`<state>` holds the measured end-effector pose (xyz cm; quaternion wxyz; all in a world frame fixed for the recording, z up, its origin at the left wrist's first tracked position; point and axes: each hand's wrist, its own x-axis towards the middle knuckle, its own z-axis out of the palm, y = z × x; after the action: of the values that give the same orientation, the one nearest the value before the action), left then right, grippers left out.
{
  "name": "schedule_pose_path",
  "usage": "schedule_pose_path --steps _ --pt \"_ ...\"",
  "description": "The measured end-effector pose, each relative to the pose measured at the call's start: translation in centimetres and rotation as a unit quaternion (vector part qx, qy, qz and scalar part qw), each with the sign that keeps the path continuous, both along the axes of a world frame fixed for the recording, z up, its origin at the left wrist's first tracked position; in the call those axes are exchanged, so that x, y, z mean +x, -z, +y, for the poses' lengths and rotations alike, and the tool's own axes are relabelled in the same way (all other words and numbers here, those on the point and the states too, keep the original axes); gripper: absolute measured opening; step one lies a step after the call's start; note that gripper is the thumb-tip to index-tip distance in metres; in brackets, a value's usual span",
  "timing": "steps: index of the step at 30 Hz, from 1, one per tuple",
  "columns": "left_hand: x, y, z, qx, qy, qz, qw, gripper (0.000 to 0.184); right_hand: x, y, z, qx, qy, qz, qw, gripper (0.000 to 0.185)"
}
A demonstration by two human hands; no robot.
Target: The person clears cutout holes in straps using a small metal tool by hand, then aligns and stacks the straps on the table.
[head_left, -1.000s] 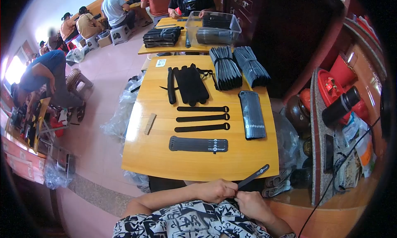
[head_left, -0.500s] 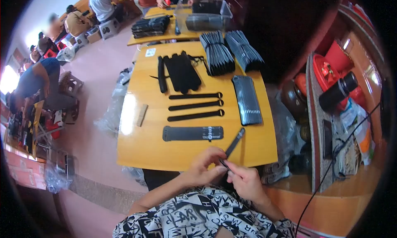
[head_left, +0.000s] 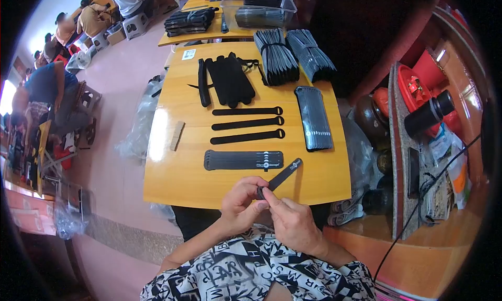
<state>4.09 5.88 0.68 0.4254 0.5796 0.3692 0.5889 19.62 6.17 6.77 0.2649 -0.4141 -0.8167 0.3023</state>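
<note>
A dark strap (head_left: pixel 286 173) with white print near its free end is pinched between both hands, in front of the table's near edge. My left hand (head_left: pixel 243 199) closes its thumb and fingers on the strap's lower end. My right hand (head_left: pixel 293 220) grips that same end from the other side, so the part between the fingers is hidden. Just beyond my hands lies a flat set of grey straps (head_left: pixel 235 160) with white print. Farther off, three black straps (head_left: pixel 247 124) with looped ends lie side by side.
On the wooden table (head_left: pixel 178 188) are a black strap stack (head_left: pixel 230 81), tied bundles (head_left: pixel 277 58), a glossy strap pack (head_left: pixel 314 118) and a small light block (head_left: pixel 177 136). A clear bin (head_left: pixel 257 11) stands behind. A shelf with a black bottle (head_left: pixel 429 113) is at right.
Both hands and the held strap have moved left and slightly up. The strap now leans more to the right, with more of it showing. The camera view has shifted a little.
</note>
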Motion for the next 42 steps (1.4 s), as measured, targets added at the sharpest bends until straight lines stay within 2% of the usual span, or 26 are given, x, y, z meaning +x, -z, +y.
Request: schedule_pose_path --steps 2,5,8,11,14,16,19,22,23,29,32,35,38,39,42 --pt "-0.5 -0.2 0.1 0.021 -0.008 0.08 0.997 0.021 0.0 0.7 0.2 0.002 -0.004 0.011 1.0 0.041" --pt "-0.1 0.0 0.3 0.088 -0.079 0.116 0.986 0.015 -0.1 1.4 0.4 0.019 -0.002 0.021 1.0 0.043" --pt "0.5 0.1 0.3 0.104 -0.174 0.136 0.97 0.009 -0.8 1.6 0.5 0.034 0.018 0.003 0.999 0.042" --pt "0.3 0.6 -0.2 0.03 -0.139 0.083 0.986 0.006 -1.3 1.5 0.5 0.061 0.028 -0.036 0.997 0.042" --pt "0.0 0.6 -0.6 0.0 -0.131 0.099 0.986 0.007 -1.6 1.0 0.6 0.045 0.019 -0.038 0.998 0.042" --pt "-0.4 0.2 -0.2 0.067 -0.132 0.122 0.981 0.01 -1.6 0.9 0.7 0.028 0.012 -0.022 0.999 0.039" --pt "-1.1 -0.3 0.4 0.121 -0.109 0.141 0.977 0.012 -1.0 0.9 1.8 -0.116 -0.03 0.122 0.985 0.033" --pt "-1.7 -0.8 0.7 0.139 -0.068 0.149 0.977 0.013 -0.3 0.9 2.4 -0.338 -0.029 0.183 0.923 0.03" --pt "-1.9 -0.9 0.8 0.142 -0.053 0.151 0.977 0.013 -0.2 1.2 2.6 -0.37 -0.025 0.199 0.907 0.031" --pt "-1.9 -1.4 1.3 0.18 -0.042 0.156 0.97 0.014 0.7 1.3 3.5 -0.392 -0.077 0.226 0.888 0.032" --pt "-2.0 -1.3 1.0 0.175 -0.045 0.157 0.971 0.013 0.7 0.4 3.2 -0.301 -0.076 0.142 0.94 0.03" --pt "-2.4 -0.4 0.3 0.099 -0.086 0.109 0.985 0.012 1.4 -0.9 3.5 -0.111 -0.049 -0.021 0.992 0.032" --pt "-3.2 -0.9 0.8 0.11 -0.07 0.112 0.985 0.011 1.5 -1.4 4.6 -0.098 -0.052 0.02 0.994 0.039" --pt "-3.2 -1.2 0.9 0.13 -0.049 0.113 0.984 0.011 0.6 -1.2 4.7 -0.068 -0.077 0.086 0.991 0.044" --pt "-2.3 -3.0 0.3 0.08 0.021 0.064 0.995 0.009 -0.9 -1.0 6.3 -0.03 -0.193 0.027 0.98 0.048"
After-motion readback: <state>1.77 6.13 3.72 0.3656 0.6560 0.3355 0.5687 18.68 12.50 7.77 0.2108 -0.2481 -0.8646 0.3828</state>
